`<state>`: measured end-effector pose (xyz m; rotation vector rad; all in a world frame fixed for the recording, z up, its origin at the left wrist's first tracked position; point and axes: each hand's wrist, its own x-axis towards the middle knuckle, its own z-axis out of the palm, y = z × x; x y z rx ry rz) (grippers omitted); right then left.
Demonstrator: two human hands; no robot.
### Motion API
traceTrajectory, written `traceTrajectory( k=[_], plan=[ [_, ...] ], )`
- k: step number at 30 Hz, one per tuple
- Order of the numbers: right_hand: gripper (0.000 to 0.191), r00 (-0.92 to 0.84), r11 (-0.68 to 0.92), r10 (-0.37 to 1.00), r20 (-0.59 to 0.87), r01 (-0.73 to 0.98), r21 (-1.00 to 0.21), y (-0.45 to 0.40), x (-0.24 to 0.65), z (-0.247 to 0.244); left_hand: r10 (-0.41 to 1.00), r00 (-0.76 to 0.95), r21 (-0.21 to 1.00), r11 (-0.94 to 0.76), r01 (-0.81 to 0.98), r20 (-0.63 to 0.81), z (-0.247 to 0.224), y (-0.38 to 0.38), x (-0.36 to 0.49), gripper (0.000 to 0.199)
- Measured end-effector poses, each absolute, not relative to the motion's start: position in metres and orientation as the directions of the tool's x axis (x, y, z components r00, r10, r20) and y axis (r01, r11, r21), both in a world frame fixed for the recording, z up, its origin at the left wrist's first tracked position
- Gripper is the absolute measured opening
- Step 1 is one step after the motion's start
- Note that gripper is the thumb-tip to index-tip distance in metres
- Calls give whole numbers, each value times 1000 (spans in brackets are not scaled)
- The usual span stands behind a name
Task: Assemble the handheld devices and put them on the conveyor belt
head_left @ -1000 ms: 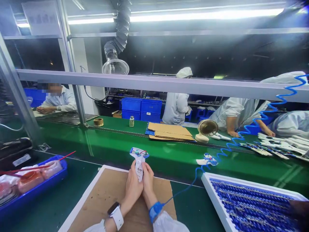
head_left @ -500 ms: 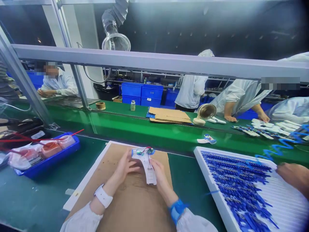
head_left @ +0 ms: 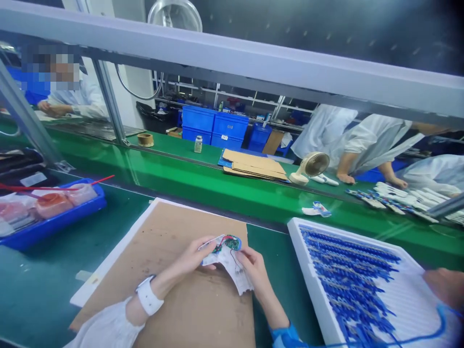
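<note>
At lower centre, the left hand [head_left: 188,257] and right hand [head_left: 254,273] clamped a wired white housing [head_left: 235,268] in their fingers, steadying it over the cardboard [head_left: 203,314].

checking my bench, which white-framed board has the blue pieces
The board right of your right hand; the other, under your left hand, shows brown cardboard.

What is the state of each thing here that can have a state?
Left hand, holding white part
Right hand, holding white part
White part, held between both hands
Circuit board, fixed on white part, red wires attached
Watch, strapped on left wrist
Desk fan, upright on far belt
Foam tray, filled with rows of blue parts
</note>
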<state>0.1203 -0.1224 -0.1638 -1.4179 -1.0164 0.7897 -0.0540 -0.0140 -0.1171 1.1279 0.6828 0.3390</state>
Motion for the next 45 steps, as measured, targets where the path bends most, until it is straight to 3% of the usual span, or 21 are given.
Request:
traceTrajectory(
  k=[4,10,17,21,25,36,45],
  plan=[
    [49,526,159,800,287,276,-948,-132,118,-152,589,746,918,390,73,-310,-120,-19,-57,32],
    [23,535,185,717,446,472,-862,-146,96,-122,568,773,928,366,69,-282,-121,-31,-59,55],
    [12,477,175,693,541,616,-768,-152,93,-111,374,876,894,428,130,-306,-111,-43,-64,69],
    [22,367,201,741,563,678,-707,-152,93,-104,295,897,870,465,167,-330,-109,-44,-63,73],
    [19,244,242,791,561,718,-653,-156,93,-96,272,899,849,499,173,-344,-112,-46,-63,75],
    [42,154,329,736,659,769,-548,-161,97,-106,246,904,825,539,173,-350,-113,-45,-63,74],
    [30,113,358,737,666,771,-527,-158,98,-108,282,909,872,465,150,-306,-116,-44,-63,69]
  ],
)
